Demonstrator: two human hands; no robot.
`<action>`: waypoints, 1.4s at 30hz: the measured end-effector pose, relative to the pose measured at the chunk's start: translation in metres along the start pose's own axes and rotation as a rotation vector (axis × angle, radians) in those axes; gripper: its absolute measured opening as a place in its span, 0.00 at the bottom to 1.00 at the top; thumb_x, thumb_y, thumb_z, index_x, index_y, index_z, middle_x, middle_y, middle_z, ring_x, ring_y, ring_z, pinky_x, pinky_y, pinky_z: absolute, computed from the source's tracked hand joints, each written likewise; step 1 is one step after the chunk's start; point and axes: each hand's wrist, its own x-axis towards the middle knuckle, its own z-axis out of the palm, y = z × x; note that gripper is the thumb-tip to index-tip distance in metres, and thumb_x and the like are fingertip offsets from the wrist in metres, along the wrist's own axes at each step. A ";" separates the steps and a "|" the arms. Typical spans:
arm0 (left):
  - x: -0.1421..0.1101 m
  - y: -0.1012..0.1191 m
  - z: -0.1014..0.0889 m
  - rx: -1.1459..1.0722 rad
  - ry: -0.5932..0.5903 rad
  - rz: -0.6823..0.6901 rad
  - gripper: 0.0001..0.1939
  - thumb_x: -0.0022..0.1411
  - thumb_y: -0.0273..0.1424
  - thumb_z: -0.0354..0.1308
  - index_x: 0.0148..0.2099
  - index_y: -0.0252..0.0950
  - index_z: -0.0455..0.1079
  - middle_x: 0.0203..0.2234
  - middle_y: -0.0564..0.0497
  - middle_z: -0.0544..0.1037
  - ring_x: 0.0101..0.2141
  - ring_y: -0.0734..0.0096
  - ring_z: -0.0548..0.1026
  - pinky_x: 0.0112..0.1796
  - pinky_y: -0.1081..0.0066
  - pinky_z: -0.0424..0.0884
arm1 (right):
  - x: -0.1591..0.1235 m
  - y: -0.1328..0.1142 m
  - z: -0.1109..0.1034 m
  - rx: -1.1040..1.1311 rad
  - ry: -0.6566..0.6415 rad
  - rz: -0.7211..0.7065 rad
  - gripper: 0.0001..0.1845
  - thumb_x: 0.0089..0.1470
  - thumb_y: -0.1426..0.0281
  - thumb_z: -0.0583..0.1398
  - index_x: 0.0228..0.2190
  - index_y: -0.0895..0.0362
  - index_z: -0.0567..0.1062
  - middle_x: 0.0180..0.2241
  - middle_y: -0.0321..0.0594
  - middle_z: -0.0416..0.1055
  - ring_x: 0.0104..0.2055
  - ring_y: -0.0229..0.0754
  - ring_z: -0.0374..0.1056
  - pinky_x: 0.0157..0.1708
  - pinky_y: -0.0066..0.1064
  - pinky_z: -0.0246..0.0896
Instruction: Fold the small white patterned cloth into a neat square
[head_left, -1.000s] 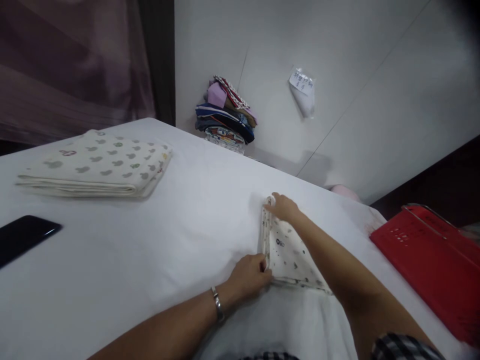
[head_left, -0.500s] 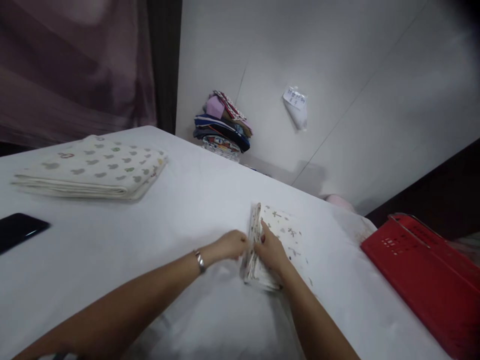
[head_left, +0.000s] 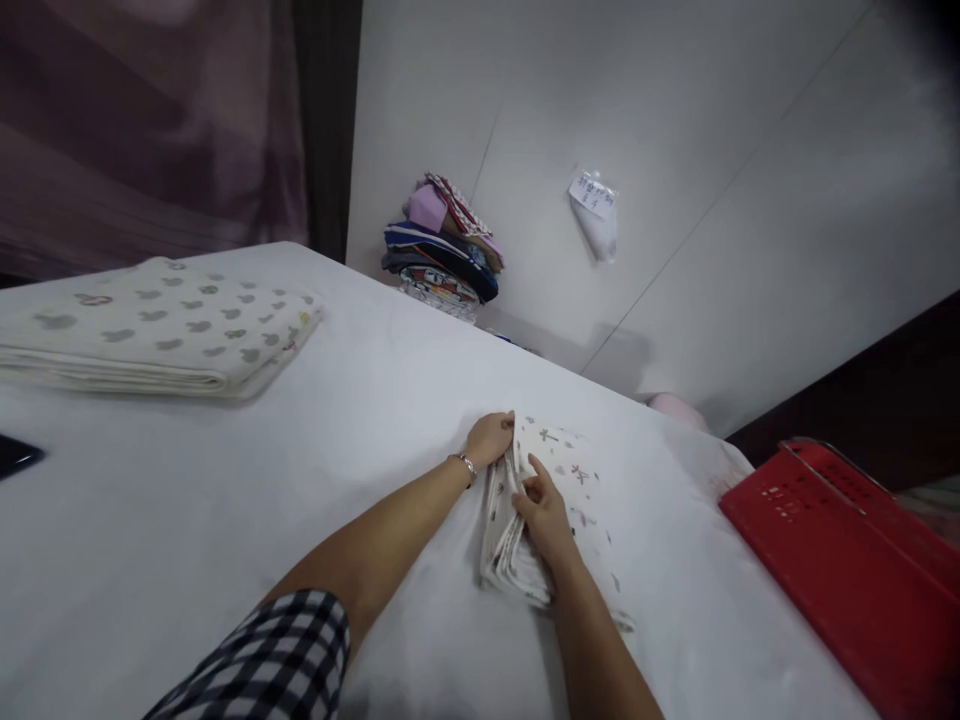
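Observation:
A folded white cloth (head_left: pixel 592 500) with small brown and grey prints lies on the white table, its stacked layers showing along the left and near sides. My left hand (head_left: pixel 491 438) pinches the far left corner of this cloth; a silver bracelet is on that wrist. Nearer to me, my right hand (head_left: pixel 546 508) grips the raised left fold between thumb and bent fingers, the index finger pointing forward. Some layers between the two hands stand slightly apart. What lies under my right palm is hidden.
Another folded cloth (head_left: pixel 180 325) with grey prints lies at the left, and a dark, phone-like object (head_left: pixel 16 455) is near it. A red plastic basket (head_left: pixel 847 580) stands at the right. Beyond the table's far edge are a pile of folded fabrics (head_left: pixel 442 250) and a labelled plastic bag (head_left: pixel 596 215).
My left hand has moved forward and right from the cloth's near left side to its far corner. The layers at the left have spread a little. My right hand stays at the fold.

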 end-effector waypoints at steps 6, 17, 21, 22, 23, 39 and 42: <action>0.001 0.003 0.001 0.134 -0.029 0.019 0.15 0.58 0.38 0.49 0.35 0.39 0.76 0.33 0.48 0.79 0.35 0.67 0.74 0.32 0.74 0.63 | -0.009 -0.013 0.004 -0.073 -0.026 -0.036 0.34 0.47 0.67 0.57 0.57 0.53 0.59 0.31 0.33 0.67 0.27 0.36 0.62 0.30 0.29 0.60; 0.010 -0.001 0.010 0.072 -0.052 0.024 0.15 0.60 0.34 0.47 0.41 0.39 0.74 0.40 0.46 0.76 0.39 0.68 0.72 0.36 0.75 0.64 | -0.017 -0.020 0.010 -0.294 -0.032 -0.081 0.33 0.50 0.66 0.56 0.58 0.52 0.58 0.31 0.35 0.68 0.26 0.36 0.62 0.29 0.29 0.60; 0.006 0.000 0.014 0.203 0.012 0.065 0.15 0.60 0.35 0.47 0.42 0.37 0.73 0.41 0.44 0.73 0.41 0.65 0.70 0.39 0.71 0.64 | -0.017 -0.022 0.010 -0.306 -0.054 -0.088 0.32 0.50 0.66 0.55 0.58 0.50 0.59 0.32 0.35 0.68 0.29 0.39 0.63 0.31 0.30 0.60; 0.006 0.000 0.014 0.237 0.024 0.078 0.16 0.60 0.36 0.47 0.42 0.37 0.73 0.41 0.44 0.72 0.42 0.64 0.70 0.40 0.70 0.64 | -0.017 -0.022 0.010 -0.311 -0.057 -0.094 0.31 0.50 0.66 0.55 0.57 0.50 0.59 0.32 0.35 0.68 0.30 0.39 0.64 0.32 0.30 0.60; 0.006 -0.001 0.015 0.261 0.027 0.086 0.15 0.61 0.36 0.47 0.42 0.37 0.73 0.41 0.44 0.72 0.43 0.63 0.69 0.40 0.70 0.64 | -0.017 -0.022 0.010 -0.318 -0.056 -0.102 0.30 0.51 0.66 0.55 0.57 0.51 0.60 0.33 0.36 0.68 0.31 0.40 0.64 0.32 0.30 0.60; 0.014 0.002 0.013 -0.076 0.048 0.006 0.05 0.54 0.28 0.53 0.34 0.36 0.69 0.30 0.48 0.77 0.31 0.68 0.72 0.31 0.72 0.62 | -0.017 -0.018 0.010 -0.405 -0.033 -0.232 0.25 0.52 0.68 0.55 0.53 0.53 0.64 0.34 0.38 0.68 0.34 0.40 0.65 0.34 0.31 0.60; 0.017 0.002 0.013 -0.314 0.016 -0.101 0.08 0.51 0.29 0.57 0.36 0.35 0.69 0.31 0.47 0.77 0.32 0.68 0.73 0.31 0.73 0.63 | -0.017 -0.021 0.010 -0.411 -0.050 -0.221 0.24 0.52 0.68 0.54 0.52 0.52 0.65 0.34 0.38 0.68 0.35 0.40 0.65 0.35 0.31 0.60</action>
